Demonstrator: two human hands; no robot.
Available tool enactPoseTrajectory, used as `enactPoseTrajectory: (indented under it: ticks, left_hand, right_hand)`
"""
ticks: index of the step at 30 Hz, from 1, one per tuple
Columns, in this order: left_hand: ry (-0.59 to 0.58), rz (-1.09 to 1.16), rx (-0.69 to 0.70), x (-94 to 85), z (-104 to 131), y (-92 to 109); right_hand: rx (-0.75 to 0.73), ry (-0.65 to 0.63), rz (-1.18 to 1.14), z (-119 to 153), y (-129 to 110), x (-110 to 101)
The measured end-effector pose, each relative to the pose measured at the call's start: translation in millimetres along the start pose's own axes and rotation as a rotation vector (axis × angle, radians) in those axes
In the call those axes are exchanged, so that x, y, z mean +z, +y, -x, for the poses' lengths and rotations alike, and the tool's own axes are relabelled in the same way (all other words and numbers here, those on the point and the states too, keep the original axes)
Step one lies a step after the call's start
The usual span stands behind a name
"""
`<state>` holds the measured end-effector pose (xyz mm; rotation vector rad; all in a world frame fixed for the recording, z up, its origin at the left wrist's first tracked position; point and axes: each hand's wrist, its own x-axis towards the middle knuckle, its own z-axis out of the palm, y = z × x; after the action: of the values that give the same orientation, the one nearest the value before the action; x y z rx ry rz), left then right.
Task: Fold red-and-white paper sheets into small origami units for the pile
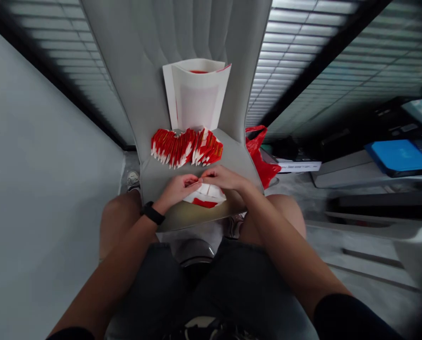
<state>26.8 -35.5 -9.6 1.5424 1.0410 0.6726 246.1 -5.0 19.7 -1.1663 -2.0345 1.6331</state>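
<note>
A creased red-and-white sheet of paper (211, 193) lies on the front of the grey chair seat (232, 156), its white side mostly up. My left hand (179, 188), with a black band on the wrist, pinches the far left edge of the sheet. Right beside it, the fingers of my right hand (222, 177) close on the same far edge, and both hands' fingertips nearly meet there. Behind them stretches a row of folded red paper pieces (185, 146) with white tips, packed tightly together. A white paper packet (198, 101), open at its top, leans on the chair back.
A red plastic bag (262, 158) is on the right side of the chair, by a white box (299, 166). Further right, a blue flat case (404, 156) rests on a grey surface. Window blinds (278, 47) and a pale wall (37, 165) flank the chair.
</note>
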Motion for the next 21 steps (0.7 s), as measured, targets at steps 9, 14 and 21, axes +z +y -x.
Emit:
enactPoseTrajectory:
  ticks: [9,14,21]
  left_hand:
    - [0.440,0.324,-0.271,14.1,15,1]
    - [0.542,0.551,-0.415,33.6,60,2]
    - [0.645,0.260,-0.265,39.9,76,0]
  right_hand:
    - [-0.175,0.742,0.459,31,-25,9]
    - [-0.291,0.538,0.618,79,-31,75]
    - [-0.336,0.364,0.878,73,6,129]
